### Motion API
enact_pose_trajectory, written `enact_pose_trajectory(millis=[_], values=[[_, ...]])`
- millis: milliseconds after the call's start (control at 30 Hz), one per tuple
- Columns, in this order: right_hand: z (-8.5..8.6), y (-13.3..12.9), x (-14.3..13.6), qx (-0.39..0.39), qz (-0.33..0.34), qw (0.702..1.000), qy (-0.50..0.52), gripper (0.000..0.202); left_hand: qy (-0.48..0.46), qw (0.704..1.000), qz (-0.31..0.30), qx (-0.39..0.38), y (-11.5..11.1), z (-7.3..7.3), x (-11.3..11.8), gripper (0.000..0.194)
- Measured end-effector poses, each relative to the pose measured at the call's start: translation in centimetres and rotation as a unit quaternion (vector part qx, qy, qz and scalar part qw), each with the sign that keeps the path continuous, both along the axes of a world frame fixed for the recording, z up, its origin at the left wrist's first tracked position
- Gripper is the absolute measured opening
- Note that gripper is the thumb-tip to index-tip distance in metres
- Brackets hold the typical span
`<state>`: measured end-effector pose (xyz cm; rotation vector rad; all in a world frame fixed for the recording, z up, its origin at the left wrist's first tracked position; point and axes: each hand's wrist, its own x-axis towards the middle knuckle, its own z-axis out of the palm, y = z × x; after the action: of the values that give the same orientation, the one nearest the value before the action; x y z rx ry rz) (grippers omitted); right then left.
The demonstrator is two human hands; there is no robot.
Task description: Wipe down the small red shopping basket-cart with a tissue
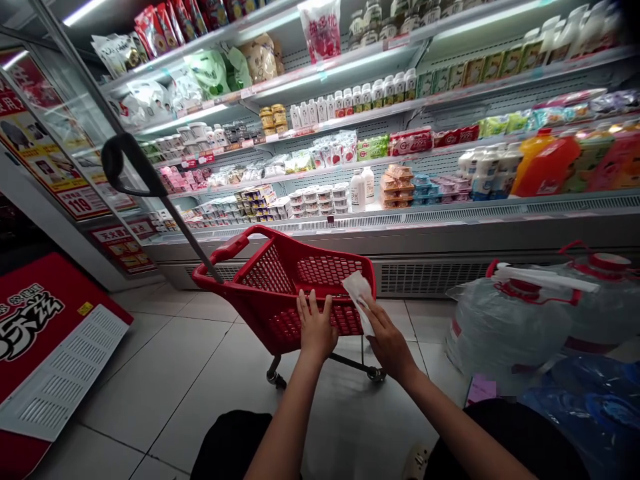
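Observation:
A red plastic shopping cart (265, 320) with lattice walls stands on the floor in front of me, its long dark handle (135, 170) leaning up to the left. My left hand (319, 328) rests on the cart's near side with the fingers spread, holding nothing. At the cart's right end, my right hand (387, 339) has a white wipe (359, 293) under its fingers, pressed against the rim. Part of the wipe sticks up past the fingertips. The palm side of both hands is hidden.
A refrigerated display shelf (450, 220) full of dairy and drinks runs behind the cart. Large water jugs (510, 327) stand on the right, with blue bottles (590, 400) nearer me. A red cabinet (65, 313) is on the left. Pale tiles (175, 380) cover the floor.

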<state>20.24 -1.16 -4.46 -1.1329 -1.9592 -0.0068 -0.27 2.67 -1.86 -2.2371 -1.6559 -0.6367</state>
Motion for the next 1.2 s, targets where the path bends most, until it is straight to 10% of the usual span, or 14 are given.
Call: enact_pose_trajectory(millis=[267,500,900,1033,1200], values=[[-0.7,3.8,-3.1,0.059,0.000,0.990,-0.127,0.092,-0.036,0.998,-0.042,-0.011,0.0,0.0,-1.4,0.079],[-2.0,4.1,2.4,0.065,0.046,0.992,-0.103,0.100,-0.104,0.992,-0.064,0.006,0.1,0.1,-3.1,0.066],[-0.5,2.3,-0.5,0.053,0.210,0.966,-0.141,0.093,-0.162,0.983,0.042,0.073,0.2,0.2,-4.4,0.029],[-0.7,5.2,1.7,0.048,0.268,0.949,-0.159,0.085,-0.157,0.981,0.073,0.085,0.1,0.0,-4.9,0.030],[-2.0,10.7,5.0,0.026,0.157,0.982,-0.105,0.088,-0.161,0.981,0.092,0.051,0.1,0.4,-4.3,0.025]])
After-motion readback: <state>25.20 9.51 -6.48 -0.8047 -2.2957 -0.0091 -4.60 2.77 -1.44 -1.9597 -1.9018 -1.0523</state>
